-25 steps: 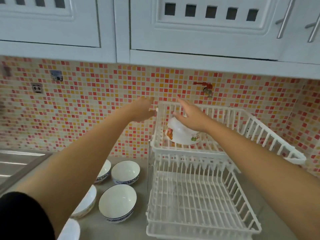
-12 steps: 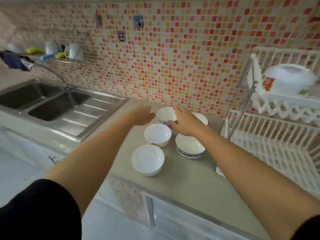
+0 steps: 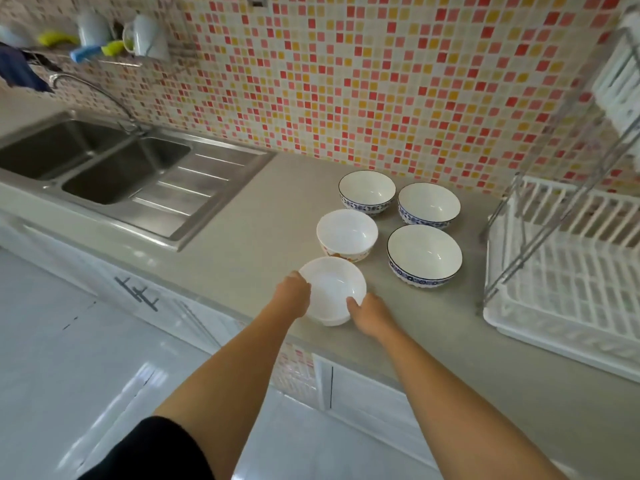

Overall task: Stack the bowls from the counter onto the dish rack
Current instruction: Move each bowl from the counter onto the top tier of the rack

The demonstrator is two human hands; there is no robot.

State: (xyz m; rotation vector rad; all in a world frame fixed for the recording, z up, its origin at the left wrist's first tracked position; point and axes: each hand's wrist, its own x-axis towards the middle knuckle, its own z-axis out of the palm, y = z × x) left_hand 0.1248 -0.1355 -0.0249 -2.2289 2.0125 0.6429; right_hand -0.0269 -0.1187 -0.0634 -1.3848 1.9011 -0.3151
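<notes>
- Head view is showing the left hand and right hand cupping opposite sides of a plain white bowl, fingers pressed to its wall;
- bowl is sitting at the bench front edge; four other bowls are standing beyond it; dish rack is standing right.

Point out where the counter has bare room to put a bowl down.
Bare counter lies between the sink's drainboard and the bowl cluster, and again in front of the dish rack toward the near edge. It is crowded where five bowls sit close together, the nearest plain white bowl included.
</notes>
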